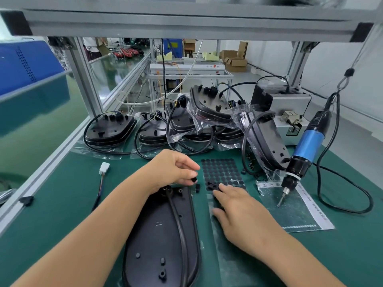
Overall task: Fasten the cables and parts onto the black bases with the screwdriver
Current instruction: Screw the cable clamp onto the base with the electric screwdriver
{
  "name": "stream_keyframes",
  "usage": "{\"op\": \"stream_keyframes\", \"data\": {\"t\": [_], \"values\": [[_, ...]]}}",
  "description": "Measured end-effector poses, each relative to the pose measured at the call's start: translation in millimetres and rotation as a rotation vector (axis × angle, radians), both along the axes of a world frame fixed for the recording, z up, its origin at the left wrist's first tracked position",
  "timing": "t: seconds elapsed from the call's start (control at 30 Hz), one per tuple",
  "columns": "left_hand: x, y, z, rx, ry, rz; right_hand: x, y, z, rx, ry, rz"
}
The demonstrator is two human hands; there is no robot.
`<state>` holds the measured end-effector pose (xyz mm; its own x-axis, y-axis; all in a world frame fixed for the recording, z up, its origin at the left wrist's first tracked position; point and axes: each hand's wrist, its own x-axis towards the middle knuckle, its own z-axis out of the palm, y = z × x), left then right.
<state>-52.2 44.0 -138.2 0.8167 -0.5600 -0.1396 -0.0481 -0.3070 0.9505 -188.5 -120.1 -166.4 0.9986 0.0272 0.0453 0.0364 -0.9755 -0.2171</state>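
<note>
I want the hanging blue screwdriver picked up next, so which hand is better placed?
Probably the right hand: it lies open on the sheet of black round pads, nearer the blue electric screwdriver. The left hand pinches a small black part.

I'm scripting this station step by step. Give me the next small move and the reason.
Probably set the small black part pinched in the left hand onto the base just below it. The right hand rests on the pad sheet, and the screwdriver hangs unheld.
</note>
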Motion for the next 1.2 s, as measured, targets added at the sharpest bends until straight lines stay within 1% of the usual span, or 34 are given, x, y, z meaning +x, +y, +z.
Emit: {"op": "stream_keyframes", "data": {"t": [0.1,0.17,0.3,0.33,0.43,0.57,0.7,0.77,0.87,0.93,1.0,1.1,1.2], "values": [[1.5,0.5,0.0,-0.049,0.098,0.010,3.9,-1.1,7.7,0.169,-0.160,-0.071],[3.5,-3.2,1.3,-0.034,0.121,0.008,13.0,0.7,12.3,0.251,-0.199,-0.127],[11.3,-14.6,8.0,0.160,-0.018,0.021,34.5,3.4,10.5,0.253,-0.144,-0.195],[12.8,-16.6,9.9,0.176,-0.035,0.023,38.9,4.5,9.4,0.274,-0.141,-0.204],[13.3,-20.9,9.7,0.102,0.024,0.036,51.6,11.1,7.3,0.328,-0.162,-0.229],[10.0,-19.6,7.3,-0.028,0.110,0.133,66.9,16.8,9.3,0.470,-0.209,-0.291],[4.4,-1.5,17.4,-0.128,0.143,0.152,60.7,12.1,6.9,0.397,-0.173,-0.260],[-1.8,14.0,22.3,-0.178,0.135,0.142,50.4,7.0,7.4,0.424,-0.178,-0.211],[-13.7,43.2,24.1,-0.256,0.102,0.136,33.0,6.0,12.7,0.564,-0.163,-0.090],[-21.8,61.3,21.1,-0.273,0.065,0.157,24.5,12.6,17.8,0.641,-0.157,0.006],[-29.9,73.6,15.7,-0.245,0.006,0.188,19.4,21.7,20.5,0.601,-0.174,0.140],[-38.2,81.2,9.7,-0.208,-0.065,0.208,21.8,34.8,24.6,0.405,-0.190,0.370],[-41.1,84.0,11.9,-0.139,-0.167,0.178,35.2,39.9,30.1,0.407,-0.138,0.487]]}}
